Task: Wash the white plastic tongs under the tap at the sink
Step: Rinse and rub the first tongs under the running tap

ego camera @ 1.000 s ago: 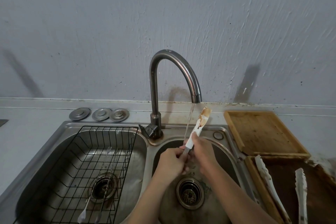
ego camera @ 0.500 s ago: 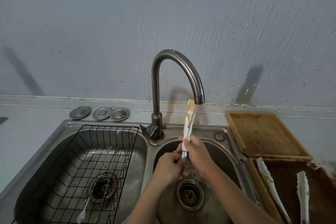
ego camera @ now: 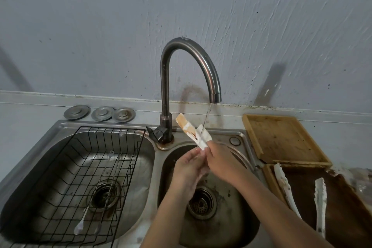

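Note:
Both hands hold white plastic tongs (ego camera: pixel 193 132) over the right sink basin (ego camera: pixel 245 225). The tongs point up and to the left, with brown grime on their upper end. Water falls from the curved metal tap (ego camera: pixel 205 66) onto the tongs near my fingers. My right hand (ego camera: pixel 223 162) grips the lower end from the right. My left hand (ego camera: pixel 188 167) closes on the same end from the left. The part of the tongs inside my hands is hidden.
The left basin holds a black wire rack (ego camera: pixel 84 179) with thin metal utensils. Three metal sink plugs (ego camera: pixel 100 113) lie behind it. A wooden tray (ego camera: pixel 281 139) sits right of the sink, and two more white tongs (ego camera: pixel 302 195) lie on a dark board.
The tongs have tilted from upright to leaning left, so the water now hits lower down, near my fingers. Both hands stayed over the right basin.

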A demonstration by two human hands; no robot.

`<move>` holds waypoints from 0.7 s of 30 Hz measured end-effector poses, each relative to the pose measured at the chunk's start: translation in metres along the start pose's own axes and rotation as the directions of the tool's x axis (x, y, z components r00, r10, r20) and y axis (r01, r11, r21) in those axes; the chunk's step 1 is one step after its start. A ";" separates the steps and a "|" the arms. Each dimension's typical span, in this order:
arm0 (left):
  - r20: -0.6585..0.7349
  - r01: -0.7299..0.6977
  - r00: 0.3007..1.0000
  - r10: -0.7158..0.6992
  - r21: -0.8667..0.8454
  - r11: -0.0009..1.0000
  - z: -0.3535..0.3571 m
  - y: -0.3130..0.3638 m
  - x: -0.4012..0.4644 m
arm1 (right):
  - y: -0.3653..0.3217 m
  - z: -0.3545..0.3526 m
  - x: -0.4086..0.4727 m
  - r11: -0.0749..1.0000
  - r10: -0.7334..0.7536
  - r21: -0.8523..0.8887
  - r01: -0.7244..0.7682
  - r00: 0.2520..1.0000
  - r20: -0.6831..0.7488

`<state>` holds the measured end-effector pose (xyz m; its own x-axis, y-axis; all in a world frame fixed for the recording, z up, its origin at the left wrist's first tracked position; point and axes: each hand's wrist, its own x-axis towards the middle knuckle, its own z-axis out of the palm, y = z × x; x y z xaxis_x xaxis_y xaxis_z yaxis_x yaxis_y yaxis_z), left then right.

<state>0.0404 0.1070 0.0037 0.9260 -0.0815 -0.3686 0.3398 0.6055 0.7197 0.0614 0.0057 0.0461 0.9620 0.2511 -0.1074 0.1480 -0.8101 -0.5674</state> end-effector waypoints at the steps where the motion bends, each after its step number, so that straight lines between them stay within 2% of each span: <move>1: -0.026 0.004 1.000 -0.005 -0.039 0.999 0.001 -0.002 0.000 | 0.001 -0.001 -0.002 1.000 0.000 0.006 0.000 0.999 0.032; 3: -0.079 0.010 0.997 -0.019 -0.106 0.994 0.002 -0.003 -0.001 | 0.005 -0.003 -0.006 1.000 -0.013 -0.004 0.013 0.999 0.032; 6: -0.134 0.004 0.991 -0.026 -0.160 0.987 0.005 -0.003 0.000 | 0.010 -0.004 -0.011 0.995 -0.004 -0.103 -0.007 0.995 -0.102; 8: -0.136 0.014 0.990 -0.038 -0.173 0.985 0.008 -0.004 -0.002 | 0.011 0.001 -0.014 0.994 0.012 -0.102 -0.027 0.989 -0.148; 11: -0.138 0.037 0.989 -0.059 -0.154 0.987 0.006 -0.008 -0.006 | 0.012 0.007 -0.020 0.996 0.042 -0.066 -0.052 0.990 -0.136; 17: -0.161 0.042 0.984 -0.075 -0.198 0.979 0.002 -0.006 -0.005 | 0.015 0.004 -0.026 0.973 0.014 -0.223 -0.049 0.987 -0.158; 21: -0.138 0.074 0.987 -0.077 -0.028 0.997 0.007 -0.008 -0.003 | 0.020 0.001 -0.024 0.967 0.037 -0.243 -0.075 0.987 -0.157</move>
<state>0.0360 0.0972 0.0035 0.8653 -0.0177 -0.5009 0.4026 0.6198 0.6736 0.0415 -0.0163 0.0368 0.9909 0.1343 0.0009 0.1265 -0.9311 -0.3422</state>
